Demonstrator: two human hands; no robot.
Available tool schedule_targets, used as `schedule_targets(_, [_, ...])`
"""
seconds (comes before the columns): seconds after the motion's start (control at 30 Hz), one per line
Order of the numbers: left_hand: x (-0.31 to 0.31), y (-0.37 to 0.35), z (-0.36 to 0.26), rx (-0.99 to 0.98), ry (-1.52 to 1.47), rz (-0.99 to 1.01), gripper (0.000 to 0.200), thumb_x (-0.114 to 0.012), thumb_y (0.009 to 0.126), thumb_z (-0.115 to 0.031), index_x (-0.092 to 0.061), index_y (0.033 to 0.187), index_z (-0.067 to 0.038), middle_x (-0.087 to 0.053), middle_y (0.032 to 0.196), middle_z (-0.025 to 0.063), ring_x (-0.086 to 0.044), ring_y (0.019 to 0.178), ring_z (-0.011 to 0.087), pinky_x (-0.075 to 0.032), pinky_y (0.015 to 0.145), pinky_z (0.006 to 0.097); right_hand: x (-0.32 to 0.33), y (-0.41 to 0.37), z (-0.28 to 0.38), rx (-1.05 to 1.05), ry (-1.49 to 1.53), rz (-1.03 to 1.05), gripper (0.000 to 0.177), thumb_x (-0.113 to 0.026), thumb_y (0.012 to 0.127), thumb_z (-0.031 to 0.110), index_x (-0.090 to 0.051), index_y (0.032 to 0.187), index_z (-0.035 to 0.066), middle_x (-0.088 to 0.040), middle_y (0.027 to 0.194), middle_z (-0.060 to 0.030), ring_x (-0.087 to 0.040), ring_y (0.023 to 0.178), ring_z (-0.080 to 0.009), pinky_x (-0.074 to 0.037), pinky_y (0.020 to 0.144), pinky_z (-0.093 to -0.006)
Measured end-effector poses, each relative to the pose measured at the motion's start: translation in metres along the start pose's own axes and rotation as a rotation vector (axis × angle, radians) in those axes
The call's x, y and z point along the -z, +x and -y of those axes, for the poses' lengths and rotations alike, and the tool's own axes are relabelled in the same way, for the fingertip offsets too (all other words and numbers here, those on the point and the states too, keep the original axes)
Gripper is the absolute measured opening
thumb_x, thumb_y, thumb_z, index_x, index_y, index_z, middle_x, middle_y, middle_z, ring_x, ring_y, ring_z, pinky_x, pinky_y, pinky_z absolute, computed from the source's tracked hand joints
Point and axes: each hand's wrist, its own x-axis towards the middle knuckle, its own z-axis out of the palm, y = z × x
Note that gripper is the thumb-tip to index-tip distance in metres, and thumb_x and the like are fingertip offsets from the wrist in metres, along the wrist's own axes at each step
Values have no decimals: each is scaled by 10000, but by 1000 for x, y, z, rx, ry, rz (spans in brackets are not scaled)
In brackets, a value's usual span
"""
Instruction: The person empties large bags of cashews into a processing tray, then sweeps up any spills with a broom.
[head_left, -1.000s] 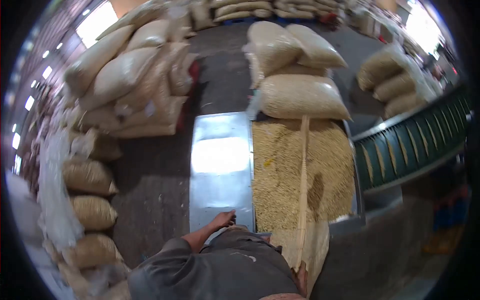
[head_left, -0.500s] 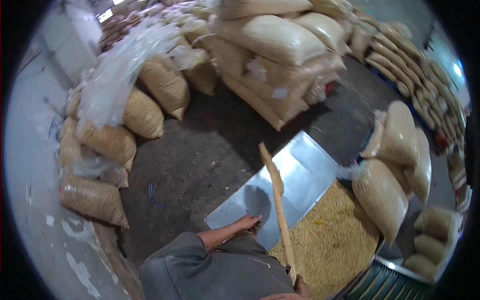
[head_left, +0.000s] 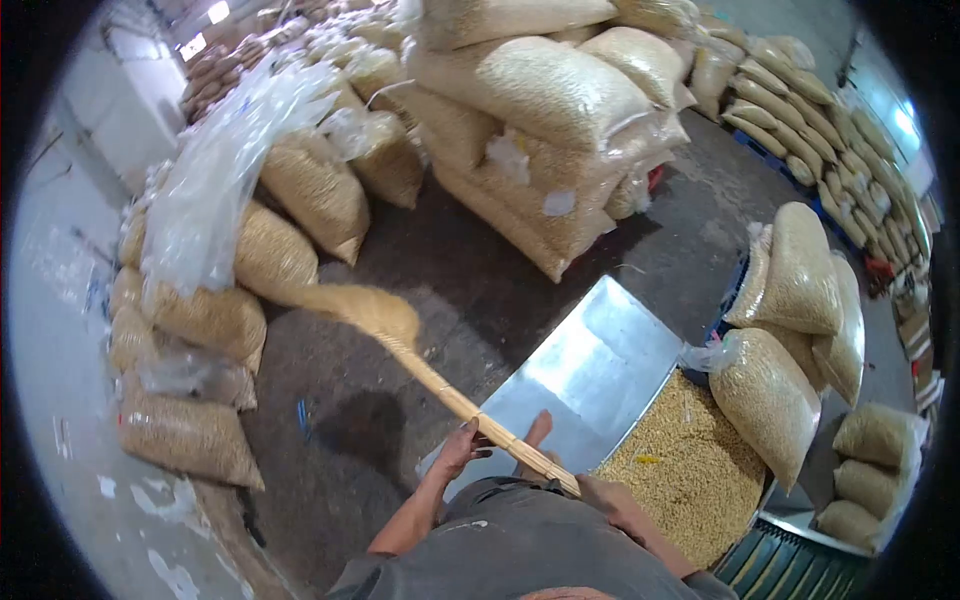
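Note:
A long wooden paddle (head_left: pixel 437 385) slants across the front of my body, its broad head blurred by motion at the left, above the dark floor. My right hand (head_left: pixel 608 500) is closed round the handle's near end, close to my waist. Farther along the handle, my left hand (head_left: pixel 458 450) curls against it from below, fingers bent around the wood. Beneath the handle lies a shiny metal sheet (head_left: pixel 590 340), where part of a foot (head_left: pixel 540 428) shows. Pale yellow grains (head_left: pixel 690 470) cover the area right of the sheet, with a small yellow scrap among them.
A tall stack of filled sacks (head_left: pixel 560 100) stands ahead. More sacks (head_left: pixel 190 420) line the left wall, some under clear plastic (head_left: pixel 215 170). Full bags (head_left: pixel 765 390) lean at the right, near a green slatted grate (head_left: pixel 790 565). Dark floor (head_left: pixel 340 370) lies between.
The paddle's head has swung from ahead of me to the left. My left hand, previously apart from the handle, is now on it. My right hand has come up into fuller view.

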Motion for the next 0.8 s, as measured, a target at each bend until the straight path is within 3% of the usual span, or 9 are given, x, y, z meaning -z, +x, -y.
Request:
schedule_targets(0.13, [-30, 62, -46, -199, -17, 119, 472, -545, 940, -398, -559, 1187, 5, -632, 1077, 118, -629, 961, 223, -547, 818, 382, 29, 56, -33, -33, -131, -20, 407, -547, 858, 278, -468, 1222, 115, -630, 957, -177, -620, 863, -371, -487, 687, -443])
schedule_targets(0.2, [-45, 95, -75, -80, -79, 122, 359, -616, 902, -296, -626, 1118, -10, -638, 1079, 101, -625, 979, 214, -533, 866, 372, 30, 87, -75, 50, -230, -49, 405, -572, 841, 203, -483, 1229, 127, -633, 983, -171, -621, 893, -358, -486, 716, -430])
schedule_targets(0.27, [-61, 118, -108, -149, -144, 177, 349, -648, 874, -269, -632, 1124, -26, -646, 1062, 90, -624, 974, 203, -527, 861, 358, 45, 126, -109, -151, -184, -80, 449, -609, 802, 143, -505, 1238, 126, -641, 978, -157, -624, 923, -339, -491, 760, -392])
schedule_targets(0.3, [-67, 123, -130, -205, -117, 193, 346, -661, 864, -268, -638, 1115, -32, -647, 1053, 85, -621, 971, 196, -522, 853, 348, 64, 144, -99, -79, -224, -26, 449, -609, 802, 143, -505, 1238, 126, -641, 978, -157, -624, 923, -339, -491, 760, -392])
schedule_targets(0.37, [-77, 121, -171, -347, -76, 189, 342, -696, 837, -267, -653, 1088, -38, -648, 1030, 68, -607, 959, 172, -499, 832, 320, 98, 162, -57, -304, -1, -98, 522, -671, 746, 160, -524, 1246, 128, -644, 955, -138, -632, 917, -339, -496, 779, -383])
schedule_targets(0.5, [-72, 118, -217, -460, -166, 204, 353, -715, 828, -211, -571, 1121, -78, -606, 1089, 66, -557, 1054, 192, -470, 925, 369, 78, 245, -113, 122, 314, -253, 519, -729, 667, 174, -573, 1154, 84, -631, 865, -168, -636, 787, -371, -506, 695, -420])
schedule_targets(0.63, [-48, 108, -239, -537, -40, 112, 474, -730, 820, -211, -499, 1210, -70, -610, 1123, 77, -555, 1105, 193, -451, 973, 370, 132, 320, -31, 309, 169, -113, 432, -687, 684, 138, -581, 1092, 44, -630, 824, -172, -631, 750, -374, -508, 671, -400])
schedule_targets(0.67, [-40, 126, -231, -564, 113, 64, 498, -734, 818, -214, -485, 1224, -69, -615, 1123, 79, -556, 1110, 189, -449, 973, 367, 142, 342, -5, 315, 179, -111, 376, -641, 694, 152, -584, 1038, 12, -606, 764, -110, -600, 687, -251, -486, 664, -343])
schedule_targets(0.8, [-3, 129, -256, -676, -44, -138, 500, -751, 796, -182, -484, 1198, -54, -641, 1045, 80, -591, 1040, 180, -465, 948, 350, 156, 406, 66, 403, 87, -6, 438, -645, 694, 143, -578, 1108, 18, -648, 842, -175, -654, 777, -328, -508, 712, -379])
